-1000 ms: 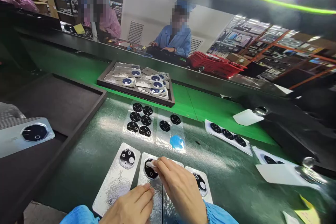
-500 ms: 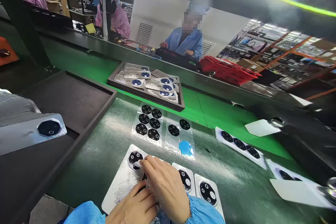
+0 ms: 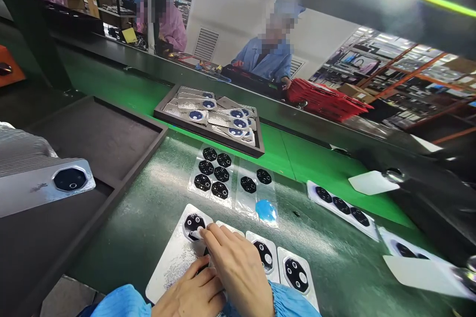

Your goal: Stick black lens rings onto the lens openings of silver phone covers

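Observation:
A silvery-white back panel lies tilted on the green table, with a black eight-sided camera piece at its upper end. My right hand pinches a small pale item whose tip touches that black piece. Beside and partly under it, my left hand rests at the panel's lower right edge, fingers curled together; what they hold, if anything, is hidden. More white panels stand in a row to the right, including one with a black piece and another; my right hand partly covers the row.
Clear sheets hold black stickers and a blue disc. A tray of panels lies behind; a dark tray and stacked panels are left. Sticker strips and metal-ended white plates are right. People work beyond.
The view has shifted slightly. Both hands keep nearly the same pose at the left panel, with the pale tip still on its black piece. Across the bench, a person's hand has moved toward the red stack.

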`<state>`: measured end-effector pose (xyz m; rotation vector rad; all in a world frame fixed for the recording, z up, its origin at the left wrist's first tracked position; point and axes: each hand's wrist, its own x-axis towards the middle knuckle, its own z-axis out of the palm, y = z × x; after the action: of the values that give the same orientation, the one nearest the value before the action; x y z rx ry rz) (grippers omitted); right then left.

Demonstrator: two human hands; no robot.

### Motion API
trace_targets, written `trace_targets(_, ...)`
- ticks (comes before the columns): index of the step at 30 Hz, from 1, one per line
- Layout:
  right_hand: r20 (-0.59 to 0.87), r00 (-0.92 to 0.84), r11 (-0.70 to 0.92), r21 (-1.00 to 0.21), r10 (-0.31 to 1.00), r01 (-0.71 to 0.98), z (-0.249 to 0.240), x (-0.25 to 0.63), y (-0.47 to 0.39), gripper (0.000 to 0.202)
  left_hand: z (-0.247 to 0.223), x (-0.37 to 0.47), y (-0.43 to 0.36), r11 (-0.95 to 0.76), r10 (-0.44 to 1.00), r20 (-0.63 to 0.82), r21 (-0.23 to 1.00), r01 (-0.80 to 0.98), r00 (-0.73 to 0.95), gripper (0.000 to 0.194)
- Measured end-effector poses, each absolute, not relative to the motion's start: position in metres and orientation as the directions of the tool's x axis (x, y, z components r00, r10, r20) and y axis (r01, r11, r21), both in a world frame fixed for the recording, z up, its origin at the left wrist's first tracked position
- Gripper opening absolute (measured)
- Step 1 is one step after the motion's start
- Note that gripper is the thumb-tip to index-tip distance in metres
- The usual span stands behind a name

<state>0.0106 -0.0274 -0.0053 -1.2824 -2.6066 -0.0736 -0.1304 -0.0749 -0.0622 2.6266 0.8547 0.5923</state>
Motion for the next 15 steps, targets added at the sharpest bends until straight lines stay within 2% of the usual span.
trace_targets(15, 0.211, -0.580, 0.601, -0.045, 0.787, 0.798, -0.0066, 0.0094, -0.0289, 0.023, -0.0607, -0.1285, -0.0722, -0.787, 0.600, 0.305, 0.390, 0.478, 0.739, 0.015)
